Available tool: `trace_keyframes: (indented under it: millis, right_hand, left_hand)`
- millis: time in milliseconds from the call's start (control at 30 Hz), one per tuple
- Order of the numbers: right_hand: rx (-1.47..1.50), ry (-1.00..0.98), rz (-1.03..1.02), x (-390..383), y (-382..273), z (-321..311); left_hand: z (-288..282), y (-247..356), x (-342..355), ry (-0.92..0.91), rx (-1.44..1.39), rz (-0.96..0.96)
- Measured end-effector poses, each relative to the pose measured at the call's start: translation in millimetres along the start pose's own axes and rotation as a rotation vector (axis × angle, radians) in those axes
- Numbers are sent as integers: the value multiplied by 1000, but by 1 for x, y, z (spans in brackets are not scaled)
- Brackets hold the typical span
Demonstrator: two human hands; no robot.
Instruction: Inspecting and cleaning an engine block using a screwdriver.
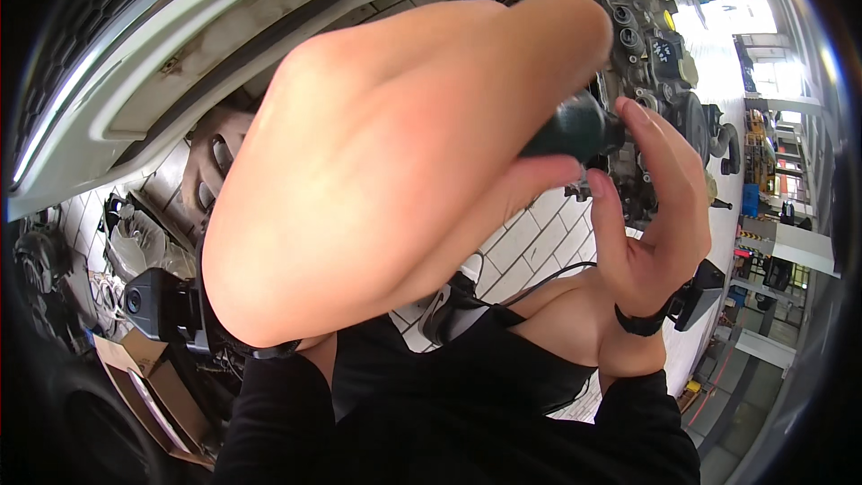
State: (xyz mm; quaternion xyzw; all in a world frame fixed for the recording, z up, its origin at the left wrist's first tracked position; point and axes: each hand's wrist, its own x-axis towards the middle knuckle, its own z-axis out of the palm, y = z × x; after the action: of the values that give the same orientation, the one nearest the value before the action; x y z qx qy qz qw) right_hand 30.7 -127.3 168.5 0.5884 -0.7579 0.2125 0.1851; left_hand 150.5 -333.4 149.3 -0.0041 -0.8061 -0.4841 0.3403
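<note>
My left hand [386, 153] is raised close in front of me and covers much of the middle. Its fingers are closed round a dark green, shiny, rounded object [575, 126] that narrows toward its right end; most of it is hidden by the hand, and its kind does not show. My right hand [669, 207] is just right of that narrow end. Its thumb and fingers are curved but apart, with the fingertips very near the object; I cannot tell whether they touch it. Beyond both hands lies an engine [637, 63] with exposed metal parts.
A pale car body panel [224, 45] curves across the upper left. On the tiled floor [539, 238] at the left are a clear plastic bag [148, 238] and an open cardboard box [153, 386]. Black devices [153, 305] are strapped to my wrists. Workshop shelving stands far right.
</note>
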Motion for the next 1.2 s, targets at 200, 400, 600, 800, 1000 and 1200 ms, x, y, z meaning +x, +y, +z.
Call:
trace_keyframes:
  millis: [200, 400, 600, 800, 1000, 1200]
  right_hand:
    - [-40, -41, 14, -1, -1, -8]
    - [-27, -27, 7, -6, 8, -12]
    - [-17, 40, -66, -1, 27, -46]
    - [277, 573, -22, -31, 74, -88]
    - [196, 618, 104, -53, 80, -105]
    - [171, 618, 202, -68, 82, -98]
  left_hand:
    - [5, 28, -1, 2, -34, -464]
    - [15, 6, 1, 32, 143, -149]
    - [-13, 1, -1, -262, 53, -82]
    - [-5, -15, 5, -253, 90, 300]
    - [10, -8, -10, -44, 165, -40]
    - [31, -4, -3, 129, 283, -231]
